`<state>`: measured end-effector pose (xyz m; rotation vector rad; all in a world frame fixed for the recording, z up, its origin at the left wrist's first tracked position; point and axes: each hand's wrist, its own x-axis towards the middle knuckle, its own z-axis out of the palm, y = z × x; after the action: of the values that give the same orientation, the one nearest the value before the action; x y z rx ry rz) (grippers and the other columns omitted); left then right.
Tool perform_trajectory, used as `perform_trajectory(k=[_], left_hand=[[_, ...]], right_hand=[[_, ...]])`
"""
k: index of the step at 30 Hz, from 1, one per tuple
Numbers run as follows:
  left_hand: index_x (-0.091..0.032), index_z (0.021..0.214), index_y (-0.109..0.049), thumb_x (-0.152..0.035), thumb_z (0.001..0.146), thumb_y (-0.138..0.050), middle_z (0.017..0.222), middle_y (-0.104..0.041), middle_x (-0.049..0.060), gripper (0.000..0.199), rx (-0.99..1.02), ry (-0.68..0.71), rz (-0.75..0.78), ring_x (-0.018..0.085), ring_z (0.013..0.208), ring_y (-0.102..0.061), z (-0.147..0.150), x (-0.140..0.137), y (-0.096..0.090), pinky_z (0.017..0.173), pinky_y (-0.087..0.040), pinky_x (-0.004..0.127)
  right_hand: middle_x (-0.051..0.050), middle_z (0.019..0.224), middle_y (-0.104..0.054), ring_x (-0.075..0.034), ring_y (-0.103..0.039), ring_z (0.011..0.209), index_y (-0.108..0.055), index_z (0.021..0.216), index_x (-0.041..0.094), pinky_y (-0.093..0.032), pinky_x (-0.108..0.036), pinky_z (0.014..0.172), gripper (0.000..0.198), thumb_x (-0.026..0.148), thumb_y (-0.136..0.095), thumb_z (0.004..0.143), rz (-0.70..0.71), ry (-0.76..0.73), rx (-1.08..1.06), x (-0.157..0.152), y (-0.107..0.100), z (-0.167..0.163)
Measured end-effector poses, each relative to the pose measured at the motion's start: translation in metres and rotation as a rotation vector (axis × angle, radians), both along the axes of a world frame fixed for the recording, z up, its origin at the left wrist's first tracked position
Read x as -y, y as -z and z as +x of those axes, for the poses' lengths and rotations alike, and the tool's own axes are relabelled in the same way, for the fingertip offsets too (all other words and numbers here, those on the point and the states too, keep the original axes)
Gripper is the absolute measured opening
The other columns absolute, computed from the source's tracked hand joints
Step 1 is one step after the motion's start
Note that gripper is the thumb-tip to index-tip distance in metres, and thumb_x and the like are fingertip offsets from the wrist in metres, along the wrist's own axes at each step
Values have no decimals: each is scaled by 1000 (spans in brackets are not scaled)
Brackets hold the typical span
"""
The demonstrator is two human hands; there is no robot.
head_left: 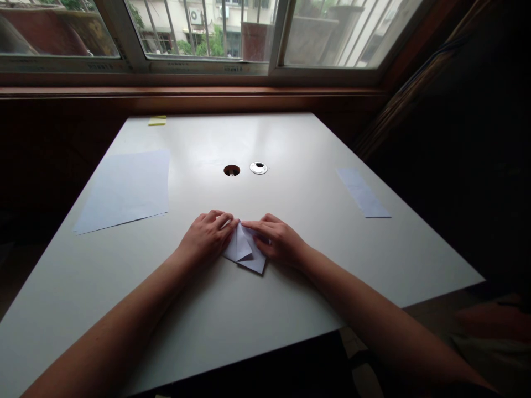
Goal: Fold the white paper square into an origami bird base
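Observation:
A small piece of folded white paper (244, 246) lies on the white table in front of me, with overlapping flaps and a narrow top. My left hand (211, 232) grips its upper left side, fingers bent over the edge. On the opposite side my right hand (279, 236) pinches the upper right edge, index finger stretched towards the top point and thumb lower down. Both hands meet near that top point. The fingers cover part of the paper's edges, while its lower corner sticks out towards me.
Flat white sheets (126, 188) lie at the left of the table (199, 342). A paper strip (363, 192) lies at the right. A yellow sticky-note pad (157, 120) sits at the far left edge. A round hole (231, 170) and its cover ring (258, 168) are beyond my hands.

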<state>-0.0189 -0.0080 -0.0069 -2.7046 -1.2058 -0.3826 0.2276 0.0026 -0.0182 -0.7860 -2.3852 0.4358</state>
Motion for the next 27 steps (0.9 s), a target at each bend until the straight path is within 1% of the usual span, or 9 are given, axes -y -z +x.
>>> perform_trajectory(k=[2,7,10,13,15,17,21,24,27], left_hand=[[-22,133,-56,-26,101,-44,122,-64,9,34,-10,-9,-10,27,112,-54,0,0,-1,83,-46,40],[-22,132,-56,-26,101,-44,123,-63,10,34,-17,-20,-21,27,113,-54,1,1,-1,84,-46,40],[-22,132,-56,-26,101,-44,124,-63,9,34,-22,-25,-32,28,113,-54,0,0,-1,83,-46,40],[-23,132,-56,-26,100,-44,123,-62,9,34,-17,-27,-44,27,112,-54,-1,0,-1,83,-46,40],[-24,133,-56,-26,100,-44,123,-62,9,35,-6,-30,-49,27,113,-53,-1,0,-1,83,-46,40],[-26,134,-55,-27,100,-45,124,-62,8,35,9,-33,-54,27,113,-53,-2,0,1,84,-46,41],[-29,134,-56,-29,98,-49,125,-61,8,36,61,-32,-54,27,113,-53,-6,-1,4,87,-46,41],[-28,133,-56,-29,99,-48,126,-61,7,35,81,-8,-70,26,112,-53,-8,-3,6,89,-47,40],[-27,137,-53,-28,100,-47,126,-61,8,38,87,12,-74,25,111,-53,-9,-4,8,90,-47,39]], right_hand=[[-5,111,-71,-22,-57,93,-49,143,26,-57,-36,83,62,9,-58,84,16,-9,-3,0,1,-1],[-6,122,-68,-23,-59,104,-41,149,26,-58,-37,89,67,12,-59,86,32,-35,12,1,1,-2],[-7,128,-66,-23,-60,111,-39,149,24,-56,-40,95,63,20,-60,90,37,-56,34,2,0,-2],[-9,125,-68,-24,-60,117,-49,142,21,-55,-42,97,51,32,-60,93,86,-76,73,2,1,-1],[-8,127,-68,-25,-59,120,-57,133,21,-53,-42,97,42,36,-60,93,124,-97,108,2,2,-1],[-8,131,-66,-26,-58,124,-61,127,21,-52,-43,97,37,38,-60,93,152,-105,145,3,3,-1],[-8,134,-64,-26,-57,126,-62,126,21,-51,-43,95,37,38,-59,94,162,-81,177,4,4,0],[-8,135,-63,-25,-56,127,-61,127,21,-51,-42,96,37,37,-59,94,150,-77,183,4,3,0],[-8,135,-63,-24,-55,128,-61,127,21,-50,-42,98,37,36,-59,94,142,-82,184,4,2,0]])
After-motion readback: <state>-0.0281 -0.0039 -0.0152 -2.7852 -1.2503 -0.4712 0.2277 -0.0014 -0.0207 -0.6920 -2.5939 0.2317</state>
